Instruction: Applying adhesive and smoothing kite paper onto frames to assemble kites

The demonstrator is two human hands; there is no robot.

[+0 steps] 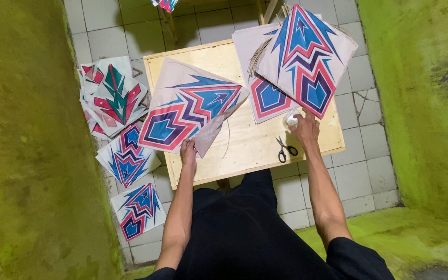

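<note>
Your left hand pins the near corner of a paper kite printed with blue, red and purple zigzags; the fingers lie flat on the paper, pressing rather than clenching. The kite lies tilted across the left half of the wooden bench, its left corner overhanging the left edge. A thin bowed stick or thread curves just beside its right corner.

Your right hand reaches toward the right side of the bench and closes around a small clear roll, likely tape; whether the fingers grip it firmly I cannot tell. Black-handled scissors lie near the front edge, just beside that wrist.

By my reading, you are at the stage of fixing or trimming this kite, with the holding hand steadying it while the other fetches material. The next move calls for bringing the roll across without dragging your arm over the scissors.

A stack of finished kites covers the far right corner and hangs past the far edge, so open wood is left only in the middle and along the front. More kites lie spread on the tiled floor to the left, close to the bench leg.
</note>
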